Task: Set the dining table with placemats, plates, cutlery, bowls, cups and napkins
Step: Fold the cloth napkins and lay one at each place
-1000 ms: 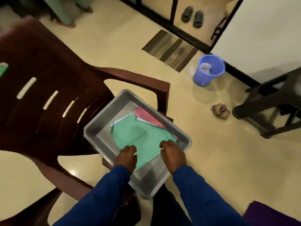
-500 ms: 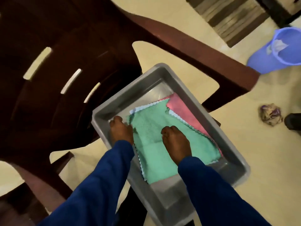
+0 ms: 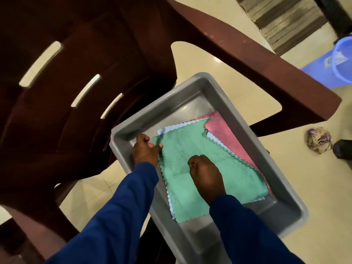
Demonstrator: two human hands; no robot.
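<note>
Green napkin atop a stack in the grey tray, lower centre of frame. Left hand pinching its upper-left corner; right hand clenched, pressing mid-cloth. Soft, light, floppy: best lifted by corners.

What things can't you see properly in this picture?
All in the head view:
- How many cloths lie in the grey tray: the green cloth covers all but the edges of a pink cloth and a pale blue one.
- Right hand fingertips: curled under, so its grip is unclear.
- The blue bucket: cut off by the right edge.
- The dining table: not in view.
- The crumpled thing on the floor: too small to identify.
</note>
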